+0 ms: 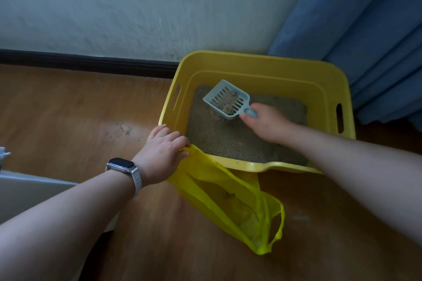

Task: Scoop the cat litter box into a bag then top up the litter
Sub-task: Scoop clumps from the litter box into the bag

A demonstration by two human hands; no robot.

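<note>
A yellow litter box point(258, 64) stands on the wooden floor against the wall, holding grey litter point(219, 137). Inside the box, my right hand point(267, 123) grips the handle of a pale blue slotted scoop point(226, 99). The scoop is raised above the litter and carries a clump. My left hand point(163, 155) grips one handle of a yellow plastic bag point(230, 198) at the box's near left corner. The bag lies slack on the floor in front of the box, its mouth partly open, with some lumps visible inside.
A white wall point(137, 7) with a dark skirting board point(86, 64) runs behind the box. A blue curtain point(370, 41) hangs at the right, touching the box's far right corner. A pale grey object point(27, 194) sits at the left edge. Wooden floor point(75, 116) stretches left of the box.
</note>
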